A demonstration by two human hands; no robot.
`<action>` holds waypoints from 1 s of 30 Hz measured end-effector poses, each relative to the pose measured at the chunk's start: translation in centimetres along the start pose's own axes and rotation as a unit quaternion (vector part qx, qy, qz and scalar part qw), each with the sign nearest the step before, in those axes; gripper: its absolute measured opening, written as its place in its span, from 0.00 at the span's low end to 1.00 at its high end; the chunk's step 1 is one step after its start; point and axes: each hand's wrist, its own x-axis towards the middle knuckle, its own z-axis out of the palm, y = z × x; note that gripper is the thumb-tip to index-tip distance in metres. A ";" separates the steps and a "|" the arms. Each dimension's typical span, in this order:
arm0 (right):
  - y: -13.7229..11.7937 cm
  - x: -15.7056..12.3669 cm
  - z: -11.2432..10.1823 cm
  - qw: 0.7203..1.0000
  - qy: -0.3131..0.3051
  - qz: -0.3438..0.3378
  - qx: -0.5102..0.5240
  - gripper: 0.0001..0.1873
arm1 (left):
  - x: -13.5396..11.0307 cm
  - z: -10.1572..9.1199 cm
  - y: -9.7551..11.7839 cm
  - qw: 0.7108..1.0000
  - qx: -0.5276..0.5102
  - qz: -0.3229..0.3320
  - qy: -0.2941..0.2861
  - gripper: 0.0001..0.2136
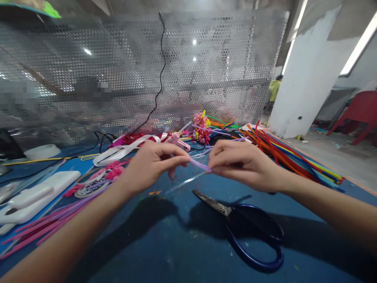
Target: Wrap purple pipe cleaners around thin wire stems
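A short purple pipe cleaner stretches between my two hands above the blue table. My left hand pinches its left end between thumb and forefinger. At the other end, the fingers of my right hand are closed on it. A thin, clear strip slants down to the left from my right fingertips; whether the fingers hold it, I cannot tell. Below my hands lie scissors with dark blue handles, their blades pointing up and to the left.
Colourful pipe cleaners lie in a bundle at right. Pink and purple ones lie left, near a white glue gun-like device. A white ribbon and pink flower bunch sit before a perforated metal panel.
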 end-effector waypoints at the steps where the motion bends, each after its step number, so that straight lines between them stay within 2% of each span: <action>1: 0.0 0.0 0.1 0.998 0.040 0.027 0.029 0.07 | 0.0 0.5 -0.2 0.999 -0.031 -0.014 -0.012 0.08; 3: 0.3 0.0 0.4 0.986 0.129 0.095 0.053 0.07 | -0.3 1.5 0.0 0.999 -0.040 -0.019 -0.006 0.09; 4: 0.5 0.0 0.5 0.978 0.161 0.124 0.048 0.07 | -0.7 1.9 0.3 1.000 -0.011 -0.008 0.014 0.08; 6: 0.9 -0.1 0.6 0.972 0.176 0.155 0.014 0.07 | -1.4 2.1 1.3 0.991 0.103 0.049 0.067 0.07; 8: 1.1 -0.1 0.4 0.983 0.120 0.138 -0.027 0.07 | -2.0 1.7 2.1 0.961 0.223 0.120 0.108 0.06; 10: 1.0 -0.2 0.1 0.995 0.013 0.088 -0.040 0.08 | -2.1 1.0 2.4 0.942 0.272 0.156 0.122 0.06; 12: 0.5 -0.2 -0.1 0.997 -0.058 0.042 -0.002 0.07 | -1.6 0.5 2.2 0.958 0.230 0.134 0.108 0.06; 13: 0.3 -0.2 -0.2 0.997 -0.061 0.034 0.030 0.05 | -1.4 0.5 1.9 0.972 0.186 0.111 0.093 0.06; 15: -0.2 -0.1 -0.1 0.995 0.010 0.053 0.084 0.03 | -1.0 0.8 1.6 0.991 0.100 0.067 0.056 0.08; 17: -0.3 -0.1 0.2 0.983 0.124 0.098 0.088 0.04 | -1.1 1.4 1.7 0.993 0.086 0.071 0.048 0.07; 19: -0.1 -0.1 0.4 0.970 0.197 0.132 0.047 0.05 | -1.8 1.7 2.4 0.974 0.166 0.127 0.086 0.05; 20: 0.0 -0.2 0.5 0.971 0.199 0.132 0.018 0.05 | -2.1 1.7 2.8 0.956 0.222 0.157 0.112 0.05; 21: 0.1 -0.2 0.5 0.977 0.174 0.121 -0.011 0.05 | -2.4 1.4 3.1 0.936 0.271 0.179 0.134 0.05; 23: 0.1 -0.3 0.4 0.995 0.063 0.062 -0.037 0.06 | -2.5 0.8 3.4 0.917 0.318 0.190 0.151 0.05; 25: -0.1 -0.4 0.2 0.999 -0.035 -0.001 -0.008 0.06 | -2.1 0.3 3.1 0.940 0.273 0.163 0.122 0.06; 26: -0.3 -0.3 0.1 0.999 -0.043 -0.013 0.017 0.06 | -1.8 0.3 2.8 0.959 0.227 0.140 0.097 0.06; 27: -0.5 -0.3 0.0 0.999 -0.018 -0.008 0.038 0.05 | -1.6 0.4 2.5 0.974 0.179 0.118 0.075 0.07; 28: -0.6 -0.3 0.1 0.998 0.033 0.014 0.049 0.05 | -1.4 0.6 2.3 0.983 0.142 0.100 0.059 0.07; 30: -0.7 -0.2 0.3 0.984 0.154 0.086 0.037 0.05 | -1.4 1.2 2.1 0.984 0.131 0.098 0.065 0.07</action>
